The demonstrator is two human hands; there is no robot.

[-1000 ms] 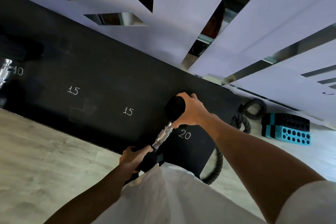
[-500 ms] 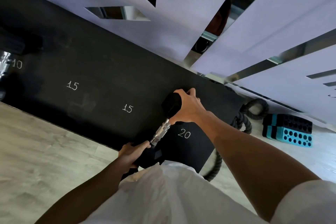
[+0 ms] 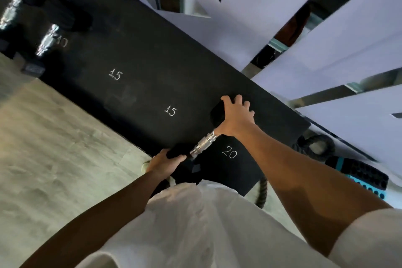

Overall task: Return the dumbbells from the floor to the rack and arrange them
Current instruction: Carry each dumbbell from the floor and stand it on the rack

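With our left hand and right hand gripping the dumbbell heads, it could, seemingly, roll off the rack.

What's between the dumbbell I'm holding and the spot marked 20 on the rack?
Nothing visible. Right hand and left hand hold the dumbbell by its ends at the rack, beside the 20 mark.
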